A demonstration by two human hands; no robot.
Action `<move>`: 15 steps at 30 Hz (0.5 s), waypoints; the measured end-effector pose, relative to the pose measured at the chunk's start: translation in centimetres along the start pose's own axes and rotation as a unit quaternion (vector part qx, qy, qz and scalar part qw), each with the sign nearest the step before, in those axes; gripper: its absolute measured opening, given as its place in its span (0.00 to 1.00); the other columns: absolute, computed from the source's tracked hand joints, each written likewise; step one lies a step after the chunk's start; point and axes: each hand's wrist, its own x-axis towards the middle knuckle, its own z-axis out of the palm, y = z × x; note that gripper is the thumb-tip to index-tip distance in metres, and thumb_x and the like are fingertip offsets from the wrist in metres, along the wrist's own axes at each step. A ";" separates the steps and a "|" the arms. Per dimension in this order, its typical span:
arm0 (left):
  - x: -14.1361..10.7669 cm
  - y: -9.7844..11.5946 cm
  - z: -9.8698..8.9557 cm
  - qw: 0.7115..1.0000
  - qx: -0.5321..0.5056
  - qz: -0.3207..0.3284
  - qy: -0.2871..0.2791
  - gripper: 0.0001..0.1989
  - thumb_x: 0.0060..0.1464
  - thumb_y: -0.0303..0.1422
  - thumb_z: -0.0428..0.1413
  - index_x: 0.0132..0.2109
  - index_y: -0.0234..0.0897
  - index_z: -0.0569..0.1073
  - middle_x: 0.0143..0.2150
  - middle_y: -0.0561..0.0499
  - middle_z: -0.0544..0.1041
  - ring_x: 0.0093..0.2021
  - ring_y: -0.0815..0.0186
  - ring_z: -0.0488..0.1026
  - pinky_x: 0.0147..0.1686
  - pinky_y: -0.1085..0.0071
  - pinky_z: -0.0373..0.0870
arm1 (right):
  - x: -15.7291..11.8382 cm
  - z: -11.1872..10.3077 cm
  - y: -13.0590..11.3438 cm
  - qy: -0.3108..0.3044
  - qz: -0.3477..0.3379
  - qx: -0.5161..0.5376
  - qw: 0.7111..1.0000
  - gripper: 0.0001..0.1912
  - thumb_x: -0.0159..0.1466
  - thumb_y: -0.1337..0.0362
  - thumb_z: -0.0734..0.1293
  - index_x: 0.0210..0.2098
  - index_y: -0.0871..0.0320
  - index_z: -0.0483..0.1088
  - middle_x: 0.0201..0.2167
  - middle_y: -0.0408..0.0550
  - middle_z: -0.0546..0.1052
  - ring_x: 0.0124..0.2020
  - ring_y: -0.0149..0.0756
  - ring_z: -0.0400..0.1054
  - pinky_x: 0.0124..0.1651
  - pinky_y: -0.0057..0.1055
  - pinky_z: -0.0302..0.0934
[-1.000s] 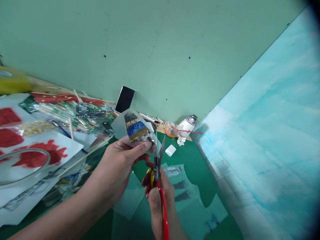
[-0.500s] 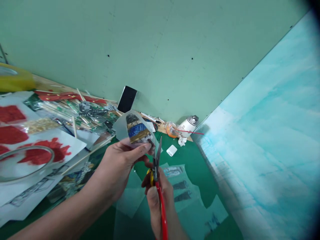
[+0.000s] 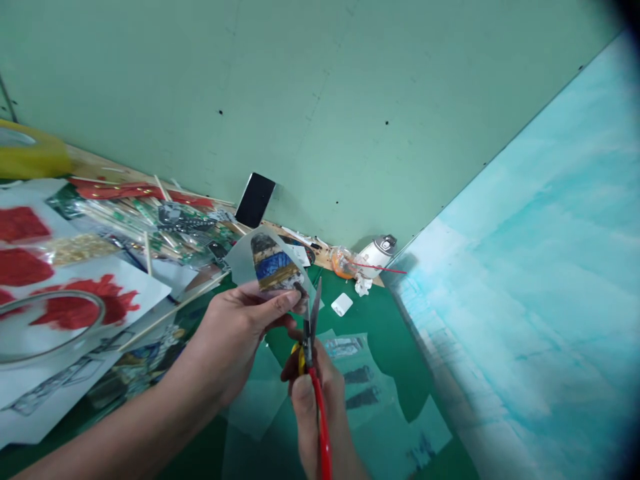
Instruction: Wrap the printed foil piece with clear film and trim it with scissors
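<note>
My left hand [image 3: 245, 320] pinches a translucent sheet piece [image 3: 240, 261] between thumb and fingers. On that piece is a painted shape [image 3: 274, 265] in brown, blue and dark grey bands. My right hand [image 3: 320, 393] is wrapped round scissors [image 3: 319, 407] with red and yellow handles. Their blades point up, slightly apart, beside the right edge of the sheet piece. Whether the blades touch the sheet, I cannot tell. Below the hands, more translucent sheets [image 3: 385, 407] with dark painted shapes lie on the green tabletop [image 3: 400, 347].
A phone [image 3: 255, 199] leans against the wall. Sticks in plastic bags [image 3: 135, 220], red-painted papers [image 3: 115, 300], a tape ring [image 3: 100, 313] and a yellow tape roll [image 3: 45, 160] crowd the left. A white case [image 3: 342, 305], an orange container [image 3: 343, 262] and a white bottle [image 3: 377, 255] stand ahead.
The view has shifted slightly. Both hands keep their holds, with the sheet and scissors in nearly the same places. The scissor blades look a little closer together.
</note>
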 end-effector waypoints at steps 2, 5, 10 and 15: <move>0.0 0.0 0.0 1.000 0.001 0.003 -0.001 0.03 0.45 0.26 0.68 0.27 0.34 0.81 0.27 0.49 0.81 0.25 0.69 0.74 0.24 0.78 0.72 | 0.1 -0.1 0.0 -0.009 0.001 0.009 1.000 0.33 0.66 0.38 0.55 0.56 0.56 0.69 0.29 0.49 0.74 0.27 0.39 0.68 0.28 0.32 0.66; 0.1 0.0 -0.2 1.000 0.003 0.006 0.001 0.03 0.45 0.26 0.68 0.27 0.34 0.81 0.26 0.49 0.81 0.26 0.68 0.74 0.25 0.78 0.71 | 0.2 -0.1 0.1 -0.007 0.008 0.015 1.000 0.34 0.65 0.37 0.56 0.55 0.56 0.69 0.28 0.49 0.73 0.25 0.37 0.67 0.27 0.31 0.65; 0.1 -0.1 -0.2 1.000 0.002 0.008 0.016 0.03 0.44 0.26 0.68 0.27 0.35 0.81 0.26 0.50 0.80 0.25 0.69 0.73 0.24 0.78 0.70 | 0.0 0.3 0.7 -0.021 0.026 0.044 0.998 0.35 0.65 0.36 0.55 0.55 0.57 0.68 0.26 0.46 0.71 0.20 0.32 0.59 0.21 0.28 0.58; 0.0 0.0 -0.2 1.000 0.004 0.003 0.024 0.03 0.43 0.26 0.67 0.27 0.35 0.81 0.26 0.50 0.80 0.25 0.69 0.73 0.24 0.78 0.71 | -0.3 0.5 1.3 -0.014 0.046 0.054 0.997 0.32 0.66 0.39 0.57 0.54 0.58 0.69 0.25 0.44 0.69 0.19 0.28 0.55 0.18 0.25 0.53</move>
